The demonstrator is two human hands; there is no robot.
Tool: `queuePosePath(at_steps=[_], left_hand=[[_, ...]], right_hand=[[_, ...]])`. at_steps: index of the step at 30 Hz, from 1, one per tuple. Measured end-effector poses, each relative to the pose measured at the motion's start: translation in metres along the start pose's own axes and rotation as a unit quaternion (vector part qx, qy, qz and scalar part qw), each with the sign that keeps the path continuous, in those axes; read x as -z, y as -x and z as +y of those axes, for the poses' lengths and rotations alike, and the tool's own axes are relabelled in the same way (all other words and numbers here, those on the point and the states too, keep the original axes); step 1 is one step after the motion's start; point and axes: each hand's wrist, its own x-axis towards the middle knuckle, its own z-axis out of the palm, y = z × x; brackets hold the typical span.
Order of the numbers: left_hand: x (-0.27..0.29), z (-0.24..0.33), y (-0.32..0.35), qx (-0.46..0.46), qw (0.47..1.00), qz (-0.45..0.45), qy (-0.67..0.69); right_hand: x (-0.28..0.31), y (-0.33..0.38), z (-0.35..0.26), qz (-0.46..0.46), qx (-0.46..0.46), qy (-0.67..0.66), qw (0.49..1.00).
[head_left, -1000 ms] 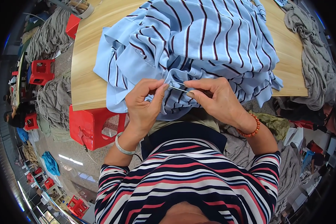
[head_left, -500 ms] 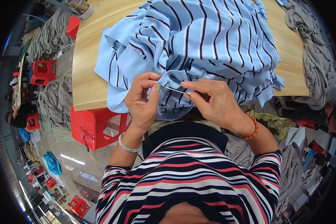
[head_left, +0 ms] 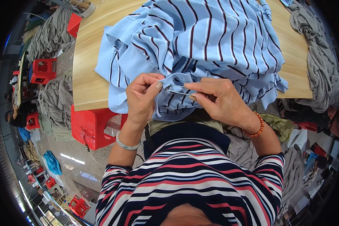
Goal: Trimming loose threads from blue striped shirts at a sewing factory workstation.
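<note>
A light blue garment (head_left: 229,37) with dark and white stripes lies bunched on the table and hangs over its near edge. My left hand (head_left: 141,98) pinches a plain blue ribbed band (head_left: 176,78) of it between thumb and fingers. Close on its right, my right hand (head_left: 222,100) holds a thin metal two-pronged tool (head_left: 180,92) between thumb and index finger. Its slim prongs stand apart, pointing left at the band. The tool's exact kind is unclear, and its tips are partly lost against the fabric.
The wooden table (head_left: 87,71) spans the front. A red plastic stool (head_left: 88,130) stands by its near left corner. Grey cloth (head_left: 316,56) drapes over the right edge. More grey cloth heaps (head_left: 56,98) and another red stool (head_left: 43,71) are at left.
The tool's prongs have spread further apart. My right hand has shifted slightly right, and the ribbed band is lifted and stretched a little more between the hands.
</note>
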Motion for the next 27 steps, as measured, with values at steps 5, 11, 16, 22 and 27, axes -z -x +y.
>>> queuePosePath(at_steps=[5, 11, 16, 22, 27], left_hand=[[0.003, 0.008, -0.007, 0.076, 0.995, -0.016, 0.065], [-0.001, 0.0, -0.007, -0.032, 0.998, -0.011, -0.055], [-0.005, -0.001, -0.005, 0.008, 1.0, -0.011, 0.009], [0.004, 0.009, -0.008, 0.082, 0.993, -0.034, 0.074], [0.004, 0.011, -0.011, 0.051, 0.996, -0.069, 0.0]], right_hand=[[-0.009, 0.005, 0.006, 0.054, 0.076, 0.058, 0.994], [-0.024, 0.014, 0.007, 0.089, 0.018, -0.032, 0.995], [-0.022, 0.017, 0.008, 0.133, 0.102, 0.123, 0.978], [-0.011, 0.013, 0.011, 0.033, 0.006, -0.073, 0.997], [-0.025, 0.007, 0.014, 0.142, 0.162, 0.168, 0.962]])
